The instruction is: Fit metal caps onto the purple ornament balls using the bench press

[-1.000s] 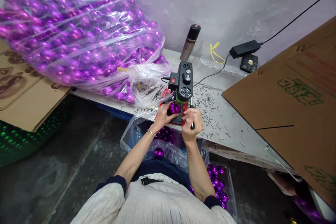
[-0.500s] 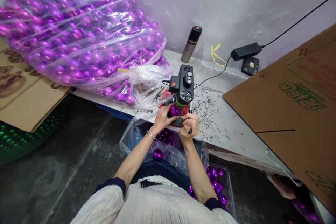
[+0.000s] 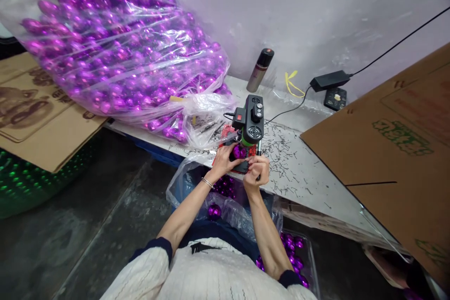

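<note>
My left hand is closed around a shiny purple ball, holding it beneath the head of a small black bench drill press. Wrapped round the machine's lever handle is my right hand, at the press's right side. Its thumb and forefinger point toward the ball; whether they pinch something small there is too tiny to make out. A red mat lies under the press. Where the tool meets the ball is hidden by the machine head.
A large clear bag of purple balls fills the table's left. Short black bits litter the white tabletop. A spray can, a power adapter and a cardboard box stand around. Below, an open plastic bag holds more balls.
The view has shifted slightly, so everything sits a little lower and mostly further right. Both hands keep their places, left on the ball and right on the lever.
</note>
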The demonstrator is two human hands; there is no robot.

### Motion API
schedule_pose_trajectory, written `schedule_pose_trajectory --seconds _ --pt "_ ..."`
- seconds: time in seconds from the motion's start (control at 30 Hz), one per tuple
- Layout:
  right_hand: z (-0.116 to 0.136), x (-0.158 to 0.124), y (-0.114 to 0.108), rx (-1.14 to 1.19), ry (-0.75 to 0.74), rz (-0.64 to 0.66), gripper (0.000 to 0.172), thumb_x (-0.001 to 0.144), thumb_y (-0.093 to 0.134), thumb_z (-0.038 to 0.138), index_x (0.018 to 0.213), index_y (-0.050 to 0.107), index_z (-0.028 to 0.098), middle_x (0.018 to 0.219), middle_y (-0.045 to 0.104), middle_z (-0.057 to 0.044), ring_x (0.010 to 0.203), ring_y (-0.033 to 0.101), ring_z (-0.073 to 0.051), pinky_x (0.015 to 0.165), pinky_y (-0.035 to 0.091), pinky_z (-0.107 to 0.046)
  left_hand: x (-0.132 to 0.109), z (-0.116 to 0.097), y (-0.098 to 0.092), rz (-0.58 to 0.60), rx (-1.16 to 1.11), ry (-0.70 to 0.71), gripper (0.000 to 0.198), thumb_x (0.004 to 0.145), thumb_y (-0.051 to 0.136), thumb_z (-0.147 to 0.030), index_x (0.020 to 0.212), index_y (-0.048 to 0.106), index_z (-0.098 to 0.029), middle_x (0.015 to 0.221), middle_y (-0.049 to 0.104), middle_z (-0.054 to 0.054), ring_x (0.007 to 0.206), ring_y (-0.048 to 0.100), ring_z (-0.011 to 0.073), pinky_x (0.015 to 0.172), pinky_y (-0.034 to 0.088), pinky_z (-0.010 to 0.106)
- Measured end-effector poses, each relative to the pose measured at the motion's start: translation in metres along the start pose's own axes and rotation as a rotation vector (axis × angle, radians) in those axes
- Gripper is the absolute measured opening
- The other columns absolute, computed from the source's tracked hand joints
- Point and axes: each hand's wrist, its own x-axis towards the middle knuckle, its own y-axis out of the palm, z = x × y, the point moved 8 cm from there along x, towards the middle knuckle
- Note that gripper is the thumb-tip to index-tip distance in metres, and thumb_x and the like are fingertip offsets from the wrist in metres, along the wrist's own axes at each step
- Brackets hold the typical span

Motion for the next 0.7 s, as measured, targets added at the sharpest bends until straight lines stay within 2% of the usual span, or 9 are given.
schedule_pose_trajectory --seconds 0.13,0.23,0.3,0.37,0.43,0.5,0.57,0.6,0.7 --pt "0.014 0.040 -0.003 -0.013 0.169 -0.024 0.035 0.103 0.044 0.027 0.069 0.051 0.022 0.070 0.056 0.002 0.064 0.056 -0.013 0.063 0.044 -0.030 -0.005 -0.002 -0.003 -0.017 -0.036 0.022 0.065 0.090 0.075 -0.046 0.144 0.051 -0.020 0.128 0.070 0.014 0.119 0.067 0.0310 0.103 0.052 0.049" --pt "0.026 0.063 -0.001 -0.017 0.205 0.047 0.037 0.103 0.047 0.029 0.066 0.049 0.023 0.065 0.053 0.003 0.065 0.056 -0.013 0.064 0.044 -0.029 -0.032 -0.011 -0.012 -0.039 -0.026 0.076 0.064 0.093 0.071 -0.043 0.147 0.046 -0.021 0.138 0.064 0.016 0.129 0.063 0.0315 0.111 0.048 0.053" --pt "0.030 0.066 -0.002 -0.021 0.181 0.066 0.038 0.102 0.047 0.027 0.065 0.049 0.023 0.065 0.053 0.003 0.066 0.057 -0.013 0.065 0.044 -0.029 -0.060 -0.019 -0.019 -0.024 0.011 0.128 0.063 0.096 0.067 -0.045 0.149 0.043 -0.021 0.143 0.061 0.017 0.135 0.059 0.0315 0.116 0.044 0.055" --pt "0.030 0.060 -0.003 -0.037 0.149 0.069 0.036 0.102 0.047 0.024 0.066 0.050 0.022 0.066 0.056 0.002 0.067 0.057 -0.013 0.066 0.044 -0.030 -0.083 -0.025 -0.026 0.004 0.051 0.164 0.076 0.092 0.069 -0.055 0.152 0.039 -0.021 0.149 0.056 0.020 0.141 0.054 0.0341 0.118 0.042 0.057" --pt "0.028 0.050 -0.004 -0.051 0.126 0.068 0.034 0.101 0.047 0.021 0.067 0.053 0.022 0.068 0.058 0.001 0.068 0.058 -0.013 0.066 0.043 -0.030 -0.086 -0.026 -0.035 0.019 0.080 0.162 0.088 0.089 0.068 -0.062 0.157 0.033 -0.019 0.154 0.050 0.022 0.144 0.050 0.0364 0.117 0.042 0.058" --pt "0.025 0.041 -0.004 -0.055 0.109 0.065 0.033 0.100 0.047 0.019 0.069 0.055 0.022 0.069 0.059 0.001 0.068 0.058 -0.014 0.066 0.043 -0.030 -0.060 -0.020 -0.044 0.013 0.125 0.114 0.073 0.097 0.059 -0.053 0.157 0.035 -0.018 0.153 0.051 0.022 0.144 0.050 0.0346 0.118 0.042 0.056" --pt "0.024 0.037 -0.005 -0.055 0.099 0.068 0.031 0.100 0.047 0.017 0.070 0.055 0.022 0.069 0.059 0.001 0.068 0.059 -0.014 0.064 0.043 -0.030 -0.009 -0.007 -0.051 0.008 0.222 0.017 0.045 0.104 0.044 -0.032 0.146 0.051 -0.017 0.146 0.059 0.020 0.139 0.054 0.0315 0.118 0.041 0.054" --pt "0.025 0.037 -0.005 -0.058 0.096 0.072 0.031 0.099 0.047 0.016 0.070 0.056 0.022 0.069 0.059 0.001 0.068 0.059 -0.014 0.064 0.043 -0.030 0.021 0.002 -0.053 0.017 0.296 -0.061 0.041 0.102 0.042 -0.025 0.139 0.058 -0.014 0.144 0.060 0.021 0.137 0.055 0.0322 0.117 0.041 0.053" --pt "0.027 0.037 -0.005 -0.076 0.084 0.098 0.031 0.099 0.046 0.015 0.070 0.056 0.021 0.070 0.060 0.001 0.068 0.060 -0.014 0.063 0.044 -0.029 0.105 0.030 -0.043 0.218 0.467 -0.262 0.034 0.094 0.049 -0.016 0.122 0.066 -0.006 0.130 0.066 0.027 0.126 0.061 0.0362 0.108 0.047 0.052"
